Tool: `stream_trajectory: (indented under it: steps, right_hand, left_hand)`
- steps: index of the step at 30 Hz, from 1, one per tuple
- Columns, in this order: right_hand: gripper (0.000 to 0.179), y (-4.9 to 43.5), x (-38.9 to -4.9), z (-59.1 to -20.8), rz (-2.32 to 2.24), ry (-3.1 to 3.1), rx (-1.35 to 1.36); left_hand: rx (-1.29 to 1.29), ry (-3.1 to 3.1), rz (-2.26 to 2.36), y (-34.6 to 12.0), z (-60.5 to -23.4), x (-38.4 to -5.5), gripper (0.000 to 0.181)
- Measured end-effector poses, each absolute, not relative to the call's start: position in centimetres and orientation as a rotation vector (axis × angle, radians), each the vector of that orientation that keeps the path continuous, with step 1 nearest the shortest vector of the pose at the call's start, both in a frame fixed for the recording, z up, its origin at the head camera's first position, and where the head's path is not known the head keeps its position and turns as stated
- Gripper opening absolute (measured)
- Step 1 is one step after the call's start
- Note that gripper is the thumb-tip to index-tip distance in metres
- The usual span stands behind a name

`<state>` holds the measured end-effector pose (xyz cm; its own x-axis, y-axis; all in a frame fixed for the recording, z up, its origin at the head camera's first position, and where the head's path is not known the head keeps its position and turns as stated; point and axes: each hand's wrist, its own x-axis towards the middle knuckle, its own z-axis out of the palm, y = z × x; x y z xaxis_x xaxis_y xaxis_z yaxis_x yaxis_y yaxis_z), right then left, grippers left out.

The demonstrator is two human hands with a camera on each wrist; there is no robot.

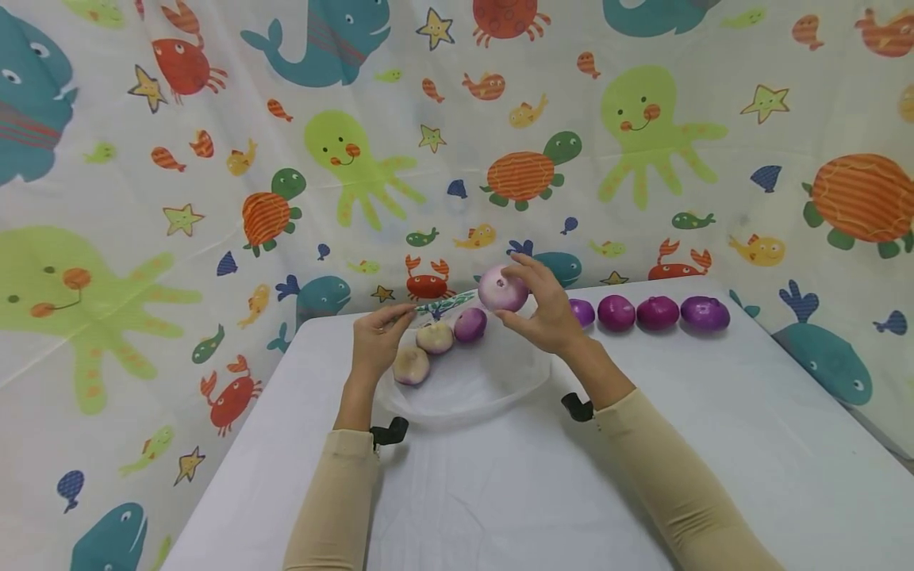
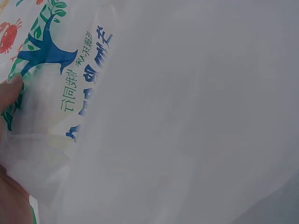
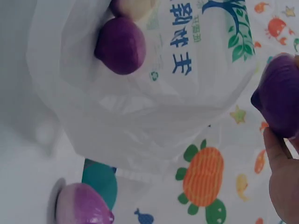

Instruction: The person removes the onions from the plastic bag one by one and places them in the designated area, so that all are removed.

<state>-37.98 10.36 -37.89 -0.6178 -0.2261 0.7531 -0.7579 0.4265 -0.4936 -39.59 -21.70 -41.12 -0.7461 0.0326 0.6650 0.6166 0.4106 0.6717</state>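
A purple-and-white onion [image 1: 503, 289] [image 3: 280, 95] is gripped between the thumb and fingers of my right hand [image 1: 546, 311], above the far right part of a thin white plastic bag [image 1: 493, 388]. My left hand [image 1: 377, 341] pinches the bag's upper edge at the left and holds it raised. Blue and green print, with a tree, shows on the bag in both wrist views. Inside lie a pale onion [image 1: 412, 366], a second pale onion [image 1: 435, 337] and a purple onion [image 1: 470, 325]. Only part of the left hand shows in the left wrist view.
To the right of the bag, a row of several purple onions [image 1: 658, 313] lies near the back edge of the white table [image 1: 457, 492]. Behind it hangs a curtain [image 1: 443, 103] printed with sea animals. A black wrist mount [image 1: 389, 431] sits on the left wrist.
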Motion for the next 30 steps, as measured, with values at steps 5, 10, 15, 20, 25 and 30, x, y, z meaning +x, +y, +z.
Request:
stream_trajectory:
  steps: [5, 10, 15, 20, 25, 30]
  right_hand:
    - [0.061, 11.1, -38.1, -37.6, 1.128, -2.084, 0.798]
    - [0.065, 11.8, -38.2, -37.4, 1.137, -2.085, 0.79]
    - [0.065, 12.9, -38.1, -37.3, 1.121, -2.104, 0.748]
    - [0.064, 14.3, -38.2, -37.3, 1.088, -2.143, 0.683]
    - [0.063, 16.0, -38.5, -37.4, 1.07, -2.211, 0.585]
    - [0.064, 17.6, -38.6, -37.3, 1.025, -2.254, 0.524]
  left_hand:
    - [-0.544, -2.099, -1.328, -21.3, -40.8, -39.3, 0.014]
    - [-0.555, -2.1, -1.351, -20.6, -39.4, -37.7, 0.013]
    - [-0.561, -2.108, -1.329, -20.4, -38.8, -37.0, 0.014]
    - [-0.573, -2.091, -1.328, -20.4, -38.9, -37.2, 0.013]
    - [-0.571, -2.079, -1.341, -20.3, -38.9, -37.2, 0.012]
    - [-0.566, -2.075, -1.356, -20.2, -38.8, -37.2, 0.012]
